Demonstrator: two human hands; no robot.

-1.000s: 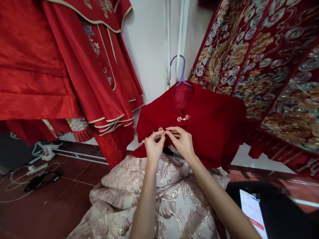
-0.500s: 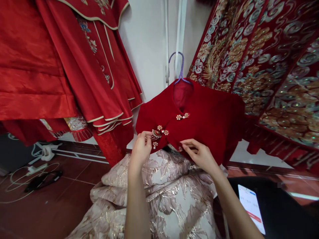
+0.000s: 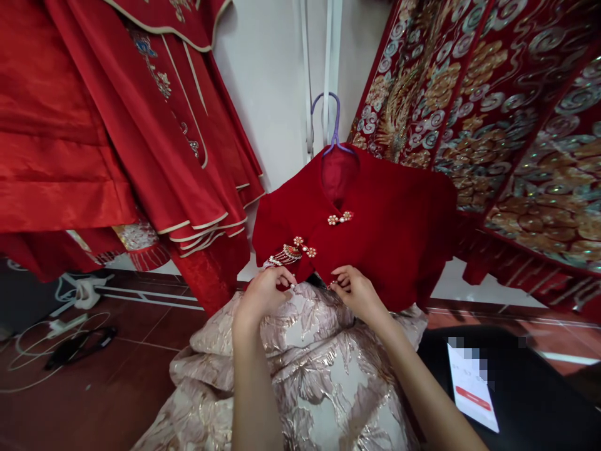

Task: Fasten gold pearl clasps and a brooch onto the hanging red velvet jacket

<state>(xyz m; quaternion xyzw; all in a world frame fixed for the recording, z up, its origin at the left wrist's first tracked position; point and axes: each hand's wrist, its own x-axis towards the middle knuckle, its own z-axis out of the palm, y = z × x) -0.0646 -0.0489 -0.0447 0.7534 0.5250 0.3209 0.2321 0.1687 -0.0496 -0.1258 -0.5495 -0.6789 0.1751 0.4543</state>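
Note:
A red velvet jacket (image 3: 385,213) hangs on a purple hanger (image 3: 336,122), its lower front edges parted. My left hand (image 3: 267,291) is closed in a pinch on the lower beaded button on the jacket's left-side edge, mostly covered by the fingers. Opposite it, my right hand (image 3: 359,293) pinches the matching lower beaded button at the other edge. Between the two edges a small gap shows. Above, a pearl flower clasp (image 3: 340,218) sits at the collar, and a second flower clasp (image 3: 304,247) holds the front beside a fan-shaped tassel brooch (image 3: 285,255).
Pale floral brocade fabric (image 3: 328,376) spreads below the jacket. Red garments (image 3: 188,156) hang at left, an embroidered red garment (image 3: 493,125) at right. A phone (image 3: 472,388) lies on a black surface (image 3: 530,388). Cables (image 3: 61,332) lie on the tiled floor.
Both hands have moved lower and closer together. My left hand has left the tassel brooch and now pinches the lower button; my right hand has closed on its counterpart.

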